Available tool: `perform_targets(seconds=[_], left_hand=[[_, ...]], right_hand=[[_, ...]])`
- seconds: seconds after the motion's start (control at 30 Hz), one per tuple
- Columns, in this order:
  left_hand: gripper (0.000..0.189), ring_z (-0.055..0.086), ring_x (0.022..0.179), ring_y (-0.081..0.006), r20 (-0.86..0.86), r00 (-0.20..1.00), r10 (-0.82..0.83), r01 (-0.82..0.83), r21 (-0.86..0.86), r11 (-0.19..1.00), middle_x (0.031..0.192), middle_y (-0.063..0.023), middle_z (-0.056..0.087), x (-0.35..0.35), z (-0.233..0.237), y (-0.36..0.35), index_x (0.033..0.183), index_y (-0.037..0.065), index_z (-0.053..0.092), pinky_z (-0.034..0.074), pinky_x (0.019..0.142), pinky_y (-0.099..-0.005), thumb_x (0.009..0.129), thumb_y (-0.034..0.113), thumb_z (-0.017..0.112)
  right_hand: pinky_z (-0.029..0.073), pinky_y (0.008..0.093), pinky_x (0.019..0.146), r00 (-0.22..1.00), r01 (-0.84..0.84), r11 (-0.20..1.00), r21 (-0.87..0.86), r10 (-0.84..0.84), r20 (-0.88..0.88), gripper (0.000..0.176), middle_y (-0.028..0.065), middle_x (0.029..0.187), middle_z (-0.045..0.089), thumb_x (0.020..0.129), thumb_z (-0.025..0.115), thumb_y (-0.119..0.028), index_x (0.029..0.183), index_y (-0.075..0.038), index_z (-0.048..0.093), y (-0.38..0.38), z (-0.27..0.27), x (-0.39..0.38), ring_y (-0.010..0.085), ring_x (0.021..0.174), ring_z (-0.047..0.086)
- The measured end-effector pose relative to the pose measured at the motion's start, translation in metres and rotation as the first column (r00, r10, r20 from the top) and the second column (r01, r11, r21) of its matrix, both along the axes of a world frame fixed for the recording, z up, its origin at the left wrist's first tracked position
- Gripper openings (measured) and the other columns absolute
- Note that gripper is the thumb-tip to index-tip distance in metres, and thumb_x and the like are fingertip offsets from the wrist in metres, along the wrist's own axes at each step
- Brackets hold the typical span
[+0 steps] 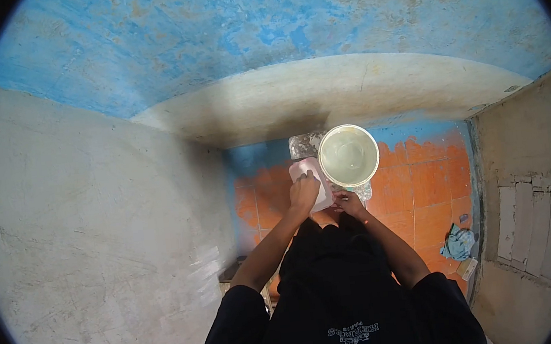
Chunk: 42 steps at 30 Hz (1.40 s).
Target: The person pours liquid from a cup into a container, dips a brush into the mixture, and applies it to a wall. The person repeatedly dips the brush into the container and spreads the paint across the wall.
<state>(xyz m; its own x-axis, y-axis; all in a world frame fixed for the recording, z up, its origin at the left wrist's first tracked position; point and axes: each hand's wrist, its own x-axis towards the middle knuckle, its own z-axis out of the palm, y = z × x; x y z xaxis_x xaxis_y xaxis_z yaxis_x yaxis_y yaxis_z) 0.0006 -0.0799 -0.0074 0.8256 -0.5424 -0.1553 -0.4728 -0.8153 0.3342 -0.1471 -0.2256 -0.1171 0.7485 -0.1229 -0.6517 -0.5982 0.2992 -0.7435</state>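
A shallow, pale pink rectangular container [323,198] lies in front of my body. My left hand [304,194] reaches over it with fingers bunched together inside; whatever they pinch is too small to make out. At the container's lower right corner, my right hand [349,203] has its fingers curled against the edge. Just beyond and to the right stands a round whitish bucket [349,155], its inside pale and glossy. Under both is a paint-spotted grey surface [303,147], largely covered.
The orange tiled floor [390,191] has blue paint along its far edge. A blue-and-white cloth [457,243] lies on the right beside a small block [466,268]. A grey wall [94,222] rises close on the left; a blue and cream wall [321,91] stands ahead.
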Motion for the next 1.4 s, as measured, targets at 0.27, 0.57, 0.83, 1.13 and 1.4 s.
perform_targets(seconds=[0.27,0.57,0.83,1.13,1.4], left_hand=[[0.035,0.068,0.101,-0.0358,-0.022,0.939,0.343,-0.326,-0.368,0.871,0.108,-0.0190,0.067,-0.021,-0.032,0.055,0.117,0.003,0.066,0.055,0.087,-0.0445,0.103,0.033,0.056],[0.051,0.059,0.126,-0.0291,-0.724,0.634,0.273,-0.734,-0.452,0.507,0.135,-0.0189,0.063,-0.018,-0.047,0.049,0.141,0.003,0.058,0.043,0.108,-0.0376,0.109,0.042,0.048],[0.048,0.055,0.130,-0.0256,-0.801,0.576,0.162,-0.762,-0.456,0.459,0.141,-0.0161,0.059,-0.016,-0.028,0.048,0.144,0.003,0.055,0.039,0.112,-0.0357,0.111,0.037,0.046],[0.047,0.055,0.129,-0.0213,-0.836,0.545,0.063,-0.788,-0.486,0.378,0.139,-0.0128,0.060,-0.026,-0.046,0.059,0.142,0.003,0.058,0.040,0.111,-0.0327,0.111,0.037,0.048],[0.048,0.060,0.121,-0.0208,-0.824,0.558,0.102,-0.770,-0.467,0.435,0.134,-0.0140,0.063,-0.011,0.023,0.084,0.140,0.002,0.059,0.046,0.105,-0.0332,0.110,0.038,0.051]], right_hand=[[0.049,0.0394,0.106,0.984,-0.121,0.968,-0.218,0.146,0.105,0.053,0.0142,0.137,0.059,0.107,0.055,-0.035,0.152,-0.008,0.048,0.009,-0.008,0.022,0.0252,0.124,0.059],[0.014,0.0369,0.126,0.978,-0.167,0.945,-0.282,0.194,0.072,0.061,0.0153,0.169,0.024,0.110,0.035,-0.033,0.164,-0.007,0.022,0.023,0.017,0.047,0.0292,0.156,0.019],[0.018,0.0357,0.125,0.995,-0.093,0.980,-0.178,0.099,0.024,0.061,0.0129,0.166,0.031,0.111,0.036,-0.036,0.163,-0.006,0.024,0.031,0.015,0.053,0.0253,0.154,0.023],[0.022,0.0349,0.124,0.996,-0.015,0.976,-0.218,0.033,0.079,0.066,0.0171,0.159,0.041,0.112,0.034,-0.046,0.157,0.001,0.035,0.042,0.023,0.040,0.0255,0.150,0.033],[0.022,0.0350,0.124,0.969,0.010,0.995,-0.101,0.016,0.248,0.061,0.0161,0.161,0.038,0.114,0.031,-0.040,0.159,0.002,0.032,0.065,0.073,0.048,0.0244,0.151,0.031]])
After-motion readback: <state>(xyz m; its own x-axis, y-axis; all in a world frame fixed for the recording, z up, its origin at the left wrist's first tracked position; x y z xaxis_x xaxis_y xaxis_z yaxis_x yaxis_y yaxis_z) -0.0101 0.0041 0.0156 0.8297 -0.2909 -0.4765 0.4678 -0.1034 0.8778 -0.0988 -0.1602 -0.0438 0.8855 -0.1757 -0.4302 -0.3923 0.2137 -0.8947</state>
